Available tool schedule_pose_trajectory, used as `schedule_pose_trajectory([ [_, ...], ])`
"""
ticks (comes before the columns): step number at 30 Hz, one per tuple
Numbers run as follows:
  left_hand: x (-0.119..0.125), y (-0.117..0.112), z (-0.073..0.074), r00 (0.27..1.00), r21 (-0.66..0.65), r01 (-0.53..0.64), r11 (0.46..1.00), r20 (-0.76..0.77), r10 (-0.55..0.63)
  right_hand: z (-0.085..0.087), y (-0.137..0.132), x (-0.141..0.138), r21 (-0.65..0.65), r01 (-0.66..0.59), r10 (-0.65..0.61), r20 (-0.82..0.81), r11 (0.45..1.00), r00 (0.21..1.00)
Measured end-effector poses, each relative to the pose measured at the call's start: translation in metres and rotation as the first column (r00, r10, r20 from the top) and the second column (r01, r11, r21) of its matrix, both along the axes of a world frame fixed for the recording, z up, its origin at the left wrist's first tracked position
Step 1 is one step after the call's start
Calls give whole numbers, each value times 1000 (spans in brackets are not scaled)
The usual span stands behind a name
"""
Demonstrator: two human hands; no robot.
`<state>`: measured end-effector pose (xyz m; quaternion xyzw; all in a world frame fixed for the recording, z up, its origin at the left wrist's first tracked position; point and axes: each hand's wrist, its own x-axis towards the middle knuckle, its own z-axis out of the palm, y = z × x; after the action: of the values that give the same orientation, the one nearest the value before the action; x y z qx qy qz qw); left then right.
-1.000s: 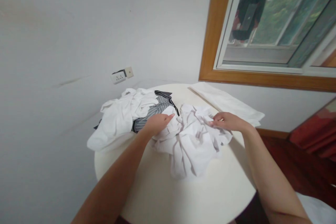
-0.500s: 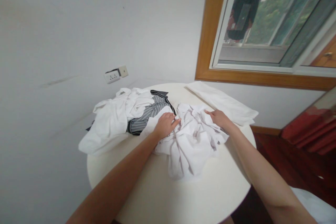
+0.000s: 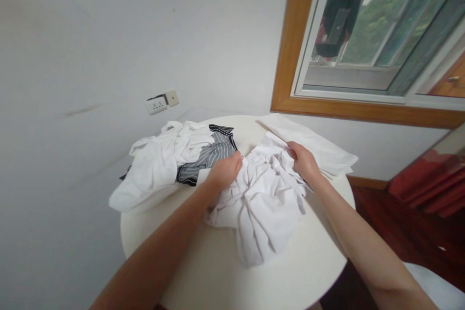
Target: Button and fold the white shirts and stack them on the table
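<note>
A crumpled white garment (image 3: 267, 203) lies in loose folds over the middle of the round white table; its exact kind is hidden by the creases. My left hand (image 3: 225, 172) is closed on its left upper edge, fingers curled round the fabric. On the opposite side my right hand (image 3: 303, 159) pinches the right upper part, thumb toward the middle. Just beyond my left hand lies a grey-and-white striped cloth (image 3: 205, 157) with black striped edging. Part of it is covered by a heap of white clothing (image 3: 154, 164) at the left.
A flat folded white cloth (image 3: 308, 143) lies along the back right of the round table (image 3: 218, 271). Behind the table are a wall with a socket (image 3: 156, 105) and a wood-framed window (image 3: 283, 58). A red curtain (image 3: 432, 179) hangs at the right.
My left hand has gone from lying on the garment with fingers spread to closing on it. The right hand has shifted slightly up. The garment is spread more, its lower edge closer to me.
</note>
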<state>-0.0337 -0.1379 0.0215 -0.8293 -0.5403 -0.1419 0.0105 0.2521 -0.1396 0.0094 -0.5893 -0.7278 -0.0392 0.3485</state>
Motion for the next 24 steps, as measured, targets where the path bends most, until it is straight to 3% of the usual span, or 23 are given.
schedule_pose_trajectory([
  [4,-2,-11,22,1000,98,-7,995,1,7,13,-9,7,65,-2,1,18,998,1000],
  [8,-15,-13,38,996,223,-62,973,69,48,14,-10,19,208,47,-25,-106,977,994],
  [11,-35,-8,45,990,200,-125,972,90,109,13,-8,24,261,94,-43,-198,961,979],
  [14,-55,-1,44,986,-11,-167,986,3,167,14,-6,26,269,111,-44,-244,957,969],
  [17,-64,3,40,986,-183,-140,973,-117,120,15,-6,26,267,131,-52,-282,955,958],
  [21,-49,2,32,981,-89,-159,983,-126,147,13,-7,21,238,71,1,-290,969,957],
  [24,-31,4,18,994,37,-69,997,-85,72,12,-8,11,198,-26,81,-275,980,958],
])
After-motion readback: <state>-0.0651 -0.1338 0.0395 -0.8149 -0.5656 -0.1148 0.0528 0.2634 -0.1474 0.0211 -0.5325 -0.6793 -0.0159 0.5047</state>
